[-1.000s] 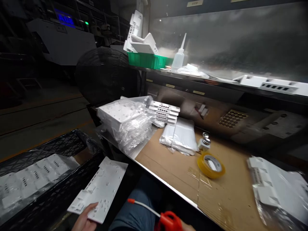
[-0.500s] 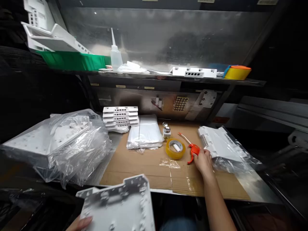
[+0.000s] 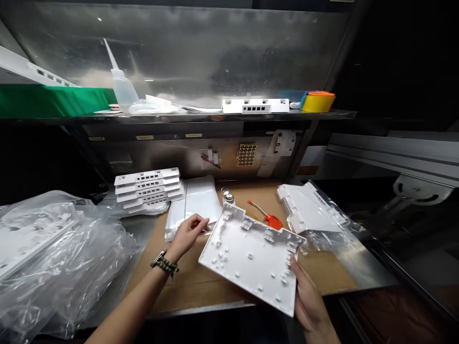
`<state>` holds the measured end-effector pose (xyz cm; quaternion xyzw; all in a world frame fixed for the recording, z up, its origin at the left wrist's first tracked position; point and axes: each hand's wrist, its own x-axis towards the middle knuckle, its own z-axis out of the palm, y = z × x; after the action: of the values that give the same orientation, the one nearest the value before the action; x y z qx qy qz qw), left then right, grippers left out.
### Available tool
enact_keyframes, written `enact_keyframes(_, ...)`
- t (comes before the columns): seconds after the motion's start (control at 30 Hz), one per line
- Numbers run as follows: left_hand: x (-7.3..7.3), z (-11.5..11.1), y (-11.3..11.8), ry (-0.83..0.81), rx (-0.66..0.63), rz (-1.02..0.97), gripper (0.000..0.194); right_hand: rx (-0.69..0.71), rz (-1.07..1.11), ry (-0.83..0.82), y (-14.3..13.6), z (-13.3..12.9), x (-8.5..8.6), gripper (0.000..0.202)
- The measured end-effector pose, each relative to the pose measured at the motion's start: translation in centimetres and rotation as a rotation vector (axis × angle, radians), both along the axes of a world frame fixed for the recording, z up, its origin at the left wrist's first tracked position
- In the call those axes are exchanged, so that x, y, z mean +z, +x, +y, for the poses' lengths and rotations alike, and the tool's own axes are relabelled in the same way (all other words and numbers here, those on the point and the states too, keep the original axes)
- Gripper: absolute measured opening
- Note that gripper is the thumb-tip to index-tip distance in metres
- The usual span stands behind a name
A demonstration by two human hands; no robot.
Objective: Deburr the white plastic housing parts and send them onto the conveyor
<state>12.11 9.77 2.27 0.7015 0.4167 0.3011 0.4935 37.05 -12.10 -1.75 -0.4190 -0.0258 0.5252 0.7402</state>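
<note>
Hands number two, both bare. At lower right, the right hand (image 3: 309, 298) grips one white housing (image 3: 251, 263) by its right edge, thumb on the inner face, fingers beneath; the housing tilts across lower centre, ribbed inside upward. The left forearm slants up from the bottom edge, wearing one watch (image 3: 158, 258) and one beaded bracelet (image 3: 168, 265). The left hand (image 3: 188, 235) is palm down, thumb and forefinger close together at the near edge of one pile of flat clear bags (image 3: 197, 198); whether it pinches one, I cannot tell.

Crumpled plastic wrapping (image 3: 89, 263) fills lower left. Beyond the held housing lie one red air gun (image 3: 273, 221) and, right of centre, bagged white parts (image 3: 308, 208), their number unclear. Left of centre, at least four housings (image 3: 147, 186) are stacked.

Across the top, the shelf bears one squeeze bottle (image 3: 124, 91), one green tray (image 3: 53, 101), one white part (image 3: 255, 106) and one yellow-orange roll (image 3: 318, 102).
</note>
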Motion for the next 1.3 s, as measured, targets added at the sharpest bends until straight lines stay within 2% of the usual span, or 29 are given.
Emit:
enact_keyframes(0.1,-2.2,2.3,-0.4,0.264,0.084,0.109,0.039,-0.087,0.061,0.005,1.6,-0.2,0.4,0.064)
enact_keyframes(0.17,-3.2,3.0,-0.7,0.368,0.102,0.173,0.034,-0.130,0.037,0.003,2.0,-0.3,0.8,0.068)
enact_keyframes(0.23,-3.7,3.3,-1.0,0.426,0.117,0.225,0.026,-0.163,-0.007,-0.018,2.1,-0.4,1.0,0.070)
enact_keyframes(0.3,-3.4,3.6,-1.1,0.456,0.130,0.261,0.021,-0.178,-0.041,-0.036,2.1,-0.4,0.8,0.072)
enact_keyframes(0.4,-2.0,4.4,-1.2,0.438,0.127,0.287,0.017,-0.169,-0.087,-0.048,2.0,-0.4,0.3,0.074)
enact_keyframes(0.57,0.0,6.8,-1.8,0.268,0.082,0.270,0.047,-0.161,-0.159,-0.085,1.8,-0.3,-0.2,0.076)
enact_keyframes(0.7,0.5,8.3,-2.2,0.201,0.035,0.218,0.047,-0.186,-0.156,-0.086,1.7,-0.4,-0.4,0.074)
enact_keyframes(0.77,0.5,8.1,-2.1,0.250,0.047,0.218,0.041,-0.190,-0.149,-0.085,1.7,-0.5,-0.6,0.073)
enact_keyframes(0.9,0.0,6.6,-1.9,0.446,0.059,0.281,0.012,-0.190,-0.127,-0.102,1.6,-0.4,-0.6,0.074)
enact_keyframes(0.97,-0.2,6.2,-1.9,0.551,0.069,0.327,0.014,-0.193,-0.144,-0.098,1.4,-0.1,-0.3,0.074)
enact_keyframes(1.1,-0.3,6.7,-2.0,0.656,0.041,0.425,0.028,-0.279,-0.236,-0.077,-0.9,1.2,0.7,0.077)
enact_keyframes(1.2,-0.1,7.6,-1.8,0.687,-0.005,0.465,0.029,-0.349,-0.406,-0.098,-4.4,2.7,0.7,0.076)
enact_keyframes(1.3,0.7,8.4,-1.2,0.699,-0.066,0.475,0.027,-0.325,-0.648,-0.111,-8.5,4.6,0.0,0.065)
